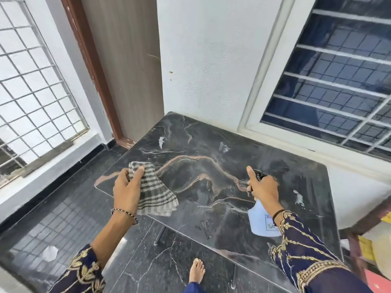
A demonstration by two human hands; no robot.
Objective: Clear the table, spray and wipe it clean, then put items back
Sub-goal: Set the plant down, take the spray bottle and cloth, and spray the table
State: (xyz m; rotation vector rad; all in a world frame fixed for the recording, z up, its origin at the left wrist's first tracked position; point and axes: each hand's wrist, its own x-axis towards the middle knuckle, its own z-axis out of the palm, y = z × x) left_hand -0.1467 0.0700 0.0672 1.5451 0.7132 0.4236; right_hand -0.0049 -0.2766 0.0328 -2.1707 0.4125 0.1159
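A spray bottle (261, 218) is gripped by the right hand (263, 188), a folded cloth (154, 193) pinched by the left hand (127, 189); the counter (201, 144) should be misted evenly before wiping.

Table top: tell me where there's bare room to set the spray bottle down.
Nothing stands on the table. The stretch toward the wall and window is bare, as is the middle between the left hand with its checked cloth and the right hand holding the spray bottle. Nowhere crowded.

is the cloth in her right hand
No, the checked cloth is gripped in the left hand, while the right hand holds the spray bottle over the table.
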